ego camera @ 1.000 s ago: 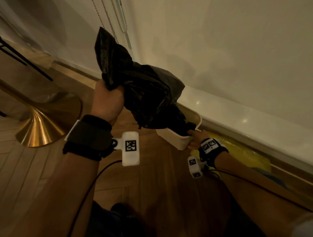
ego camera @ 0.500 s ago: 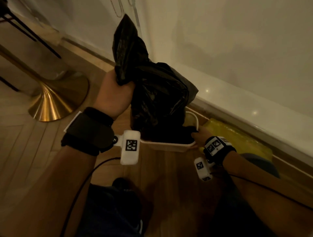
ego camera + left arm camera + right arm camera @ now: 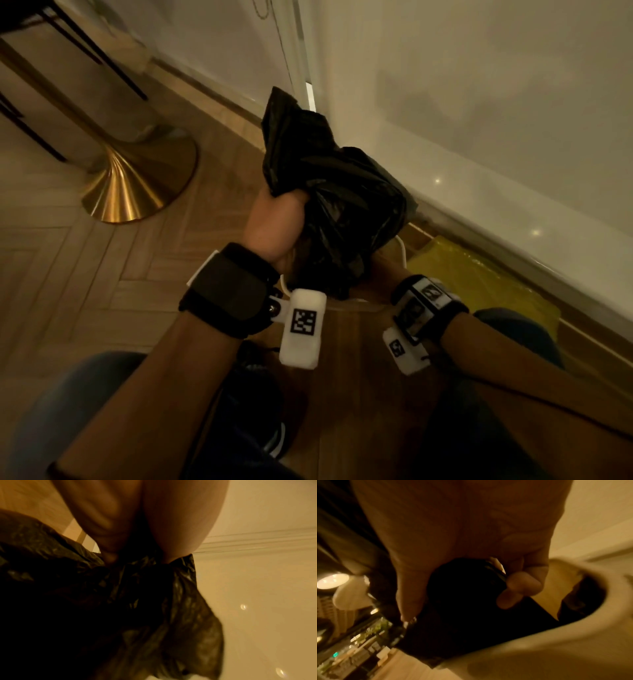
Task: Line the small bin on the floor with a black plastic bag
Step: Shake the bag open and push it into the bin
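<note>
A: Step in hand, by judgement: feeding bag into bin. Left hand (image 3: 274,222) fisted round bunched top of black plastic bag (image 3: 342,212), held above small bin (image 3: 556,649). Bin on wooden floor (image 3: 102,274), close to white skirting (image 3: 513,212); mostly hidden behind bag in head view, only slivers of white rim showing.

B: Right hand?

A: Right hand (image 3: 471,540) down at bin mouth. Fingers (image 3: 522,584) curled against dark plastic, thumb opposite: pinching bag edge at rim, by wrist view. Lower part of bag already inside; pale inner wall bare on far side.

B: So not lined yet?

A: Not yet. Bag crumpled, mouth not spread, nothing folded over rim.

B: Next move calls for?

A: Probably: loosen left fist, find open edge, push bottom down, stretch mouth round whole rim and cuff outward. Thin film, so gentle pull; light bin likely to slide or tip, so steady with one hand.

B: Other items?

A: Brass table base (image 3: 137,192) well apart to left; yellow plastic (image 3: 479,274) just beyond bin.
</note>
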Tool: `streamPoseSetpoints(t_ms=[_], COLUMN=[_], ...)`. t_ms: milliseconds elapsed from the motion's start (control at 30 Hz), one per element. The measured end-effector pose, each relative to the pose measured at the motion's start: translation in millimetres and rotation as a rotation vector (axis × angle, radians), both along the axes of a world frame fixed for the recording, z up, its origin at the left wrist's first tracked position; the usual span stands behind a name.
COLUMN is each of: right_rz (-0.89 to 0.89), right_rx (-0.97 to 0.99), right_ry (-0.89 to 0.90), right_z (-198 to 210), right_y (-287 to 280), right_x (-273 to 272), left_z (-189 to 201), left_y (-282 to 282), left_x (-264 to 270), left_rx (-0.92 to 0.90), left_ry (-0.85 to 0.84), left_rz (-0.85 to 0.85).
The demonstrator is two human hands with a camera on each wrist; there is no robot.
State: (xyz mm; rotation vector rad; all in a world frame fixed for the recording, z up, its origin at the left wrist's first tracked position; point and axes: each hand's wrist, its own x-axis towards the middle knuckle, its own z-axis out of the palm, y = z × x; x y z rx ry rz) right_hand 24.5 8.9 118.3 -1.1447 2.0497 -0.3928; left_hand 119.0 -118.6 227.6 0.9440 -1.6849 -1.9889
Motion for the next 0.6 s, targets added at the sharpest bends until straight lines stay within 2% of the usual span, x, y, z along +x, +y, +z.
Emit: streamPoseSetpoints(t_ms=[100, 233, 367, 433, 500, 600], right_rz=[-0.032, 0.138, 0.099, 0.16, 0.178, 0.234], right_rx=[0.091, 0.226, 0.259, 0.298, 0.389, 0.378], right_ry=[0.002, 0.18, 0.273, 0.32, 0.295, 0.32], right_z=[10, 3, -8, -15, -18, -16], right_y=[-23, -42, -45, -40, -37, -33], right_x=[2, -9, -21, -24, -30, -33], left_z=[-2, -6, -19, -31, -45, -64], left_y=[-2, -11, -23, -29, -31, -32], left_x=[4, 7, 10, 13, 16, 21], left_rx=[0.084, 0.095, 0.063, 0.038, 0.014, -0.035], left_ry=[0.037, 0.073, 0.0, -0.02, -0.051, -0.126], left_rz=[0.04, 0.08, 0.083, 0.08, 0.075, 0.059])
